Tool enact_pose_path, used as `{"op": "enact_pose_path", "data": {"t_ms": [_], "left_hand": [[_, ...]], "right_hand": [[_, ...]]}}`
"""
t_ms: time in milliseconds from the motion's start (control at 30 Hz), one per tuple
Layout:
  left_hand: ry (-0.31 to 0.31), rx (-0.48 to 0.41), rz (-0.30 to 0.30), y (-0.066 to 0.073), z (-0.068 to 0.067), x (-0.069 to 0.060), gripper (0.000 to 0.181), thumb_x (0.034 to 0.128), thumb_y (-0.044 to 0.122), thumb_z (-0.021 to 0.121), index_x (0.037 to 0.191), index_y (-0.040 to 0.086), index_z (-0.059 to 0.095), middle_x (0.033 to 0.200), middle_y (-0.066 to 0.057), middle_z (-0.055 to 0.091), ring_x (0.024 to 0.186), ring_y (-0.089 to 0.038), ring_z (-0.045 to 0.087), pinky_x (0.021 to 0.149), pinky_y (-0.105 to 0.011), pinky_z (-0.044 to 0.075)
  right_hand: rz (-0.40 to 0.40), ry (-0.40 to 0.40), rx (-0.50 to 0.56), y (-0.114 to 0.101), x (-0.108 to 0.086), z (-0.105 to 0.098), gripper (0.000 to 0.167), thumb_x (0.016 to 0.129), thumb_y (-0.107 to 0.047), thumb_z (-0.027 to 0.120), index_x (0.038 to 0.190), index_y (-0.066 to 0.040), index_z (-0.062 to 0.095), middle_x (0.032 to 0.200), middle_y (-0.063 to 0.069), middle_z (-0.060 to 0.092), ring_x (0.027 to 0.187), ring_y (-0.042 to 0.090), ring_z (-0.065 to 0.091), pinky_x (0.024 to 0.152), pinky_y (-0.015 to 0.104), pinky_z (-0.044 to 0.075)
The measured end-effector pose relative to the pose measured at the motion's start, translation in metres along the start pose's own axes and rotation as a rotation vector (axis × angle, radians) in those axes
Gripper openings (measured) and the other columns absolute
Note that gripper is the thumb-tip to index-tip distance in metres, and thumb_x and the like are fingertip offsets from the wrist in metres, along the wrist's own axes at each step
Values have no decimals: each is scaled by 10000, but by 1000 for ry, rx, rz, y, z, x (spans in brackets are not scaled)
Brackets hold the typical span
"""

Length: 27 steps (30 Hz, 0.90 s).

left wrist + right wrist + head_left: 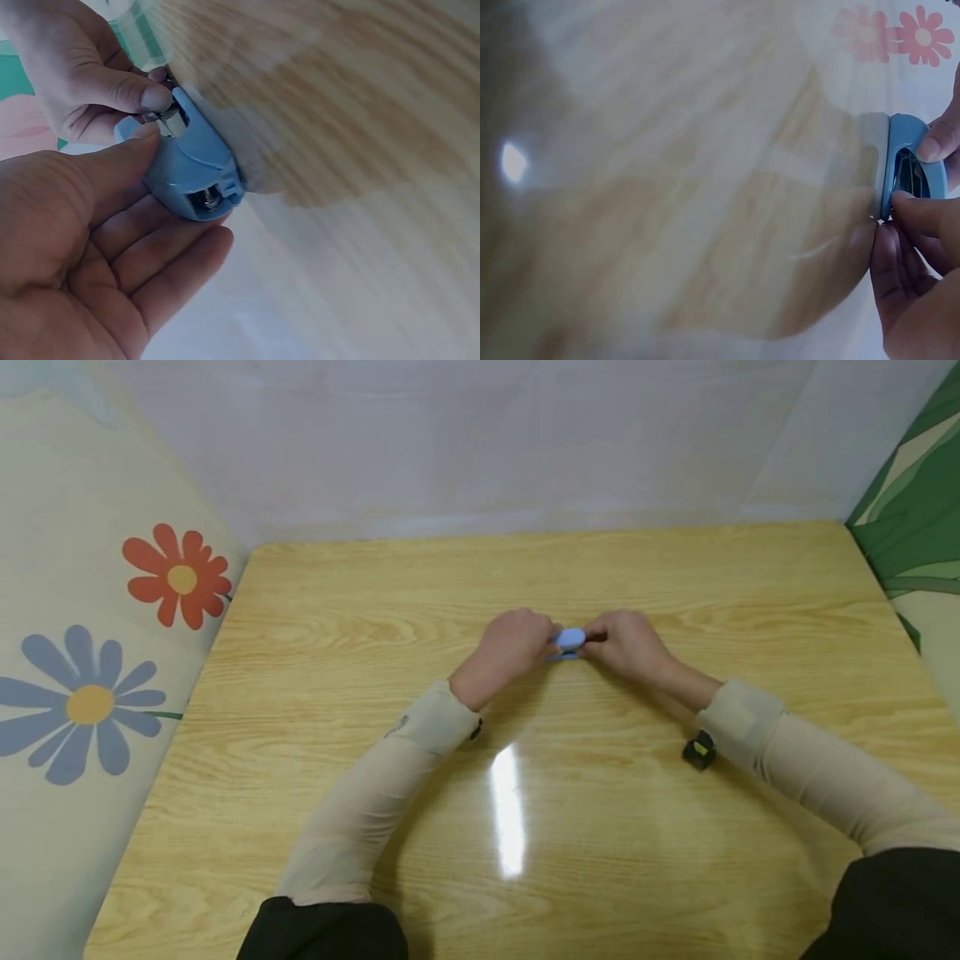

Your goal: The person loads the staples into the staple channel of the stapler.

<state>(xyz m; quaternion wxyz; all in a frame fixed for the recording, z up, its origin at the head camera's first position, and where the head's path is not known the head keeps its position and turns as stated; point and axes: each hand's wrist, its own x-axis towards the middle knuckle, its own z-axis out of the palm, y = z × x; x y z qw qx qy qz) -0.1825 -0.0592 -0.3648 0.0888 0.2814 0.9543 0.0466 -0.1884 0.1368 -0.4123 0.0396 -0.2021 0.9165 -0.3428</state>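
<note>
A small light blue stapler (570, 639) is held between my two hands just above the wooden table. From the left, my left hand (513, 642) grips its body, with the thumb on top and the fingers beneath in the left wrist view. My right hand (630, 645) pinches the stapler's other end. There the right thumb lies against a metal part (172, 122). A spring-like metal piece (208, 199) shows through an opening in the near end. In the right wrist view, a dark hollow with metal inside lies along the stapler's side (906, 131).
The wooden table (337, 710) reaches back to a pale wall (487, 452). Painted flowers (90, 703) mark the left side wall, green leaves (918, 510) the right. A small black device (699, 750) sits by the right cuff. Bright glare (508, 810) lies on the tabletop.
</note>
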Motion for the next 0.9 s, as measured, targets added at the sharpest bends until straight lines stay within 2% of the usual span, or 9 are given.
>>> {"op": "enact_pose_path", "data": {"t_ms": [133, 233, 400, 500, 700, 800, 900], "left_hand": [[5, -28, 10, -3, 4, -1, 186, 984, 295, 675, 1058, 138, 743, 902, -81, 734, 822, -266, 654, 744, -429, 552], [13, -82, 14, -6, 6, -3, 218, 991, 287, 667, 1139, 148, 743, 935, -93, 745, 852, -280, 671, 774, -433, 553], [9, -185, 7, -12, 7, -4, 329, 1001, 277, 655, 1305, 161, 701, 1133, -85, 761, 972, -253, 689, 891, -401, 544], [-1, -233, -2, -15, 7, -4, 366, 1005, 282, 650, 1352, 166, 672, 1227, -78, 741, 1028, -243, 692, 933, -397, 536], [8, -238, -8, -17, 10, -8, 446, 985, 327, 675, 1394, 154, 630, 1279, -79, 718, 1074, -257, 686, 954, -406, 533], [6, -233, -56, -18, 9, -16, 568, 982, 413, 660, 1480, 169, 537, 1381, -78, 660, 1168, -263, 655, 995, -417, 520], [50, -196, -110, -20, 5, -29, 666, 988, 512, 607, 1547, 190, 439, 1507, -94, 552, 1335, -292, 555, 1107, -469, 445]], "right_hand": [[17, -34, 3, 1, -1, 0, 177, 886, -87, 764, 1045, -15, 792, 998, 173, 778, 930, 300, 717, 858, 449, 553], [16, -41, 1, 0, -2, -1, 180, 887, -90, 757, 1047, -12, 789, 1002, 173, 777, 937, 303, 714, 863, 454, 547], [37, -49, 3, -1, -4, -3, 179, 901, -121, 752, 1047, -24, 788, 1028, 159, 781, 975, 300, 714, 896, 454, 536], [52, -64, 5, -2, -4, -5, 175, 914, -132, 742, 1050, -30, 785, 1034, 152, 781, 986, 299, 712, 911, 457, 530], [39, -83, 7, -2, -8, -8, 245, 929, -129, 719, 1143, -16, 758, 1065, 177, 772, 964, 304, 725, 896, 456, 552], [31, -92, -9, -3, -14, -13, 313, 970, -169, 687, 1240, -12, 714, 1147, 197, 749, 974, 314, 733, 886, 460, 570], [24, -76, -87, -6, -23, -23, 400, 1018, -262, 631, 1327, -9, 654, 1265, 215, 698, 1068, 347, 702, 931, 499, 550]]}}
